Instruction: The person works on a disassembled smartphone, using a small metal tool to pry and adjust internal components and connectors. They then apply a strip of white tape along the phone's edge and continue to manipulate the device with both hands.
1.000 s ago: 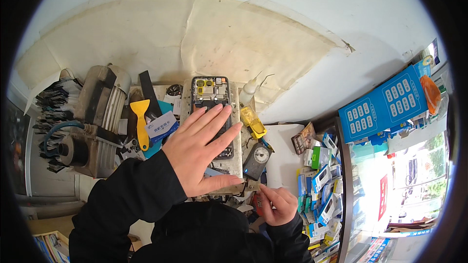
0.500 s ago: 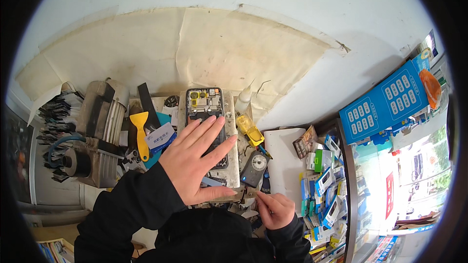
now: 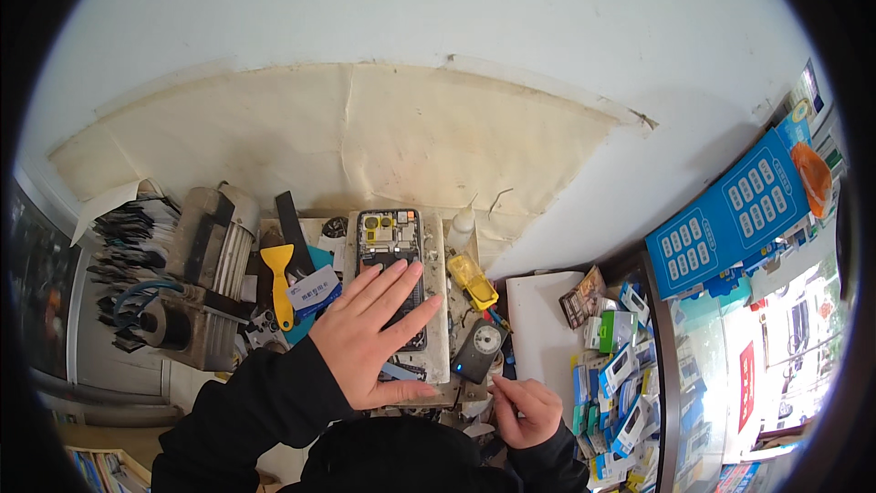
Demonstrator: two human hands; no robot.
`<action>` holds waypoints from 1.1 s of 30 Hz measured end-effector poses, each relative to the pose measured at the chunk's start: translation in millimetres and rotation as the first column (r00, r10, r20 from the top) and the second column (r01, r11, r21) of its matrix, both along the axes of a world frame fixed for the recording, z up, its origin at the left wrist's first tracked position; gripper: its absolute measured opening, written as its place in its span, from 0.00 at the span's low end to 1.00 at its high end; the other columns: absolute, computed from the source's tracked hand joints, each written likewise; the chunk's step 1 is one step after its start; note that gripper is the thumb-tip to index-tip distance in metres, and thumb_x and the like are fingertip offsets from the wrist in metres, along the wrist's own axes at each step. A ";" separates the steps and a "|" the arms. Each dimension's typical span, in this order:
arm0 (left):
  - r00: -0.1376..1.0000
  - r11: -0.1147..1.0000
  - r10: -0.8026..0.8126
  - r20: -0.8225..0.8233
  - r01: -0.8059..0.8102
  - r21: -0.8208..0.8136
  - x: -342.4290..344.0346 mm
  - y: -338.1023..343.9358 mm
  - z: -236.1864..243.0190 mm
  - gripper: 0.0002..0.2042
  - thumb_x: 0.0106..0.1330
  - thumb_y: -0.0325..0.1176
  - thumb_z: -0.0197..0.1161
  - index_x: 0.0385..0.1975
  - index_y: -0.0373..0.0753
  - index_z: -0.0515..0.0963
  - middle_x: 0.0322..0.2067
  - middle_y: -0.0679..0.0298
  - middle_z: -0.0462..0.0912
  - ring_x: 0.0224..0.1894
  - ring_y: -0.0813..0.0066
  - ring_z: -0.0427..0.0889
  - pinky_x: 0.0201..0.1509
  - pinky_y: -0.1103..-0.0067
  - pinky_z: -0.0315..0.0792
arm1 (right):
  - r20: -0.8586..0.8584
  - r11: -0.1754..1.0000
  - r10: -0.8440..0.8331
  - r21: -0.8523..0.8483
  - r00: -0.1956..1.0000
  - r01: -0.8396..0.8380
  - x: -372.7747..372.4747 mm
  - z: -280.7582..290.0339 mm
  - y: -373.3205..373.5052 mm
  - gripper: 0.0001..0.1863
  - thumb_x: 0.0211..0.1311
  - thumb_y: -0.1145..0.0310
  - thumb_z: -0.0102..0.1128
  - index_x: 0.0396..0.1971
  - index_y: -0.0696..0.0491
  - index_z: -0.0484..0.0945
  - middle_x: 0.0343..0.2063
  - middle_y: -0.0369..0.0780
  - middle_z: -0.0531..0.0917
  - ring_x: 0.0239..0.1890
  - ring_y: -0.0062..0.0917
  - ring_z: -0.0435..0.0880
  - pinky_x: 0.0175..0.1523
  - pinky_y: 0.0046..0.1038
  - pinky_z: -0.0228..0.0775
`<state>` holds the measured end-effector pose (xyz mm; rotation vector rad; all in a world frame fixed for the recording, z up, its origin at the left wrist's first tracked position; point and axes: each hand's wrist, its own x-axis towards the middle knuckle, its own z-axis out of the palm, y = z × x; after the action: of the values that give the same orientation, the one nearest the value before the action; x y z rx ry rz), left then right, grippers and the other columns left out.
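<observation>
My left hand (image 3: 365, 333) lies palm down with its fingers spread over an opened smartphone (image 3: 391, 236) whose back cover is off. Camera parts and circuit board show at the phone's top end; my fingers hide much of its lower half. Under the phone is a worn whitish work block (image 3: 438, 329). By the block's lower right corner, my right hand (image 3: 531, 413) has thumb and forefinger pinched together. Whatever may be between those fingertips is too small to make out. Just above it sits a dark box with a round dial (image 3: 480, 350).
A yellow clear-topped case (image 3: 471, 279) and a needle-tipped bottle (image 3: 463, 226) stand right of the block. Leftward lie a yellow scraper (image 3: 279, 283), a card (image 3: 313, 288) and a bulky metal machine (image 3: 205, 256). Packaged accessories (image 3: 620, 383) crowd the right side, under a blue sign (image 3: 730, 210).
The whole scene sits lower and slightly to the right as my view has tilted up. Both hands keep nearly the same places relative to the phone and block.
</observation>
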<state>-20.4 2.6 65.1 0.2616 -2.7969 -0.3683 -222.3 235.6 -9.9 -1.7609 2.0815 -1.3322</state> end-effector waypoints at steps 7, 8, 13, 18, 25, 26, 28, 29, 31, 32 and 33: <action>0.988 0.988 0.042 -0.149 -0.018 0.156 4.1 -2.0 10.8 0.52 0.69 0.66 0.61 0.76 0.23 0.55 0.75 0.34 0.59 0.78 0.37 0.61 0.81 0.53 0.53 | 0.036 0.973 0.107 -0.210 0.994 -0.097 -9.1 67.4 -54.5 0.19 0.61 0.86 0.64 0.53 0.62 0.85 0.37 0.45 0.91 0.34 0.27 0.88 0.42 0.24 0.79; 0.984 0.986 0.054 -0.168 -0.027 0.162 7.7 -1.4 13.5 0.53 0.70 0.66 0.61 0.76 0.21 0.53 0.75 0.33 0.58 0.77 0.37 0.61 0.81 0.53 0.53 | 0.028 0.978 0.152 -0.147 0.988 -0.146 -10.4 81.1 -61.5 0.21 0.61 0.86 0.65 0.55 0.62 0.84 0.44 0.49 0.89 0.40 0.33 0.89 0.48 0.27 0.80; 0.923 0.976 0.092 -0.373 -0.008 0.220 51.2 40.6 15.8 0.47 0.70 0.59 0.66 0.77 0.28 0.58 0.74 0.35 0.62 0.75 0.36 0.67 0.77 0.50 0.61 | -0.212 0.968 0.196 -0.112 0.957 -0.223 8.5 107.0 -138.7 0.30 0.63 0.75 0.69 0.65 0.62 0.75 0.59 0.57 0.80 0.57 0.50 0.82 0.62 0.41 0.76; 0.828 0.937 -0.174 -0.532 0.305 0.168 103.7 84.2 -13.7 0.35 0.77 0.57 0.60 0.72 0.34 0.70 0.70 0.39 0.71 0.70 0.41 0.75 0.72 0.50 0.69 | -0.503 0.986 0.162 0.111 0.849 -0.122 50.0 95.9 -195.1 0.54 0.69 0.41 0.64 0.73 0.74 0.54 0.73 0.70 0.58 0.76 0.63 0.57 0.78 0.55 0.51; 0.780 0.830 -0.182 -0.599 0.449 0.332 156.9 57.5 -51.7 0.32 0.74 0.52 0.64 0.68 0.31 0.72 0.68 0.38 0.72 0.68 0.37 0.76 0.70 0.49 0.70 | -0.537 0.949 0.161 0.315 0.828 0.020 64.0 75.0 -233.3 0.63 0.67 0.32 0.60 0.76 0.74 0.46 0.75 0.70 0.53 0.80 0.65 0.47 0.80 0.60 0.39; 0.768 0.810 -0.174 -0.617 0.467 0.354 161.3 52.5 -55.1 0.32 0.75 0.52 0.64 0.68 0.32 0.72 0.68 0.38 0.72 0.68 0.37 0.76 0.71 0.49 0.70 | -0.511 0.942 0.170 0.336 0.843 0.014 64.0 73.8 -233.8 0.63 0.67 0.32 0.61 0.76 0.74 0.45 0.75 0.70 0.53 0.80 0.65 0.47 0.81 0.60 0.39; 0.756 0.791 -0.172 -0.632 0.488 0.369 169.4 44.3 -60.3 0.32 0.75 0.52 0.63 0.69 0.33 0.72 0.68 0.37 0.72 0.69 0.37 0.75 0.71 0.50 0.70 | -0.477 0.926 0.184 0.377 0.859 0.011 63.5 73.3 -233.5 0.64 0.67 0.35 0.64 0.76 0.75 0.43 0.75 0.70 0.53 0.80 0.65 0.48 0.81 0.56 0.40; 0.752 0.783 -0.175 -0.636 0.497 0.373 172.2 41.0 -62.3 0.32 0.75 0.52 0.63 0.69 0.33 0.72 0.68 0.37 0.72 0.69 0.37 0.75 0.71 0.50 0.70 | -0.475 0.922 0.188 0.388 0.860 0.013 63.4 73.7 -233.5 0.63 0.67 0.36 0.64 0.76 0.75 0.43 0.75 0.70 0.53 0.80 0.65 0.48 0.82 0.55 0.41; 0.741 0.760 -0.152 -0.654 0.511 0.401 174.3 37.5 -64.6 0.32 0.75 0.52 0.63 0.69 0.33 0.72 0.68 0.38 0.72 0.69 0.37 0.75 0.72 0.50 0.70 | -0.465 0.917 0.192 0.399 0.865 0.011 64.1 75.1 -234.3 0.63 0.67 0.38 0.66 0.76 0.75 0.43 0.74 0.70 0.54 0.79 0.65 0.49 0.82 0.53 0.42; 0.737 0.751 -0.143 -0.660 0.515 0.413 175.2 36.1 -65.3 0.32 0.75 0.53 0.63 0.69 0.34 0.73 0.68 0.38 0.72 0.69 0.37 0.75 0.72 0.50 0.70 | -0.473 0.914 0.191 0.406 0.860 0.020 64.9 75.9 -234.8 0.63 0.67 0.38 0.66 0.76 0.75 0.43 0.74 0.70 0.54 0.79 0.65 0.50 0.82 0.52 0.43; 0.737 0.739 -0.143 -0.660 0.523 0.424 175.6 34.8 -65.8 0.32 0.75 0.53 0.63 0.69 0.34 0.73 0.68 0.38 0.73 0.69 0.37 0.75 0.72 0.50 0.70 | -0.482 0.912 0.191 0.409 0.855 0.027 65.5 76.7 -235.4 0.62 0.67 0.39 0.66 0.76 0.75 0.43 0.74 0.70 0.55 0.79 0.65 0.50 0.82 0.52 0.43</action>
<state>155.2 37.4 -0.7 -0.2464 -2.0093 -1.1987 -156.8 0.2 66.8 -2.1295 2.2634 -0.3636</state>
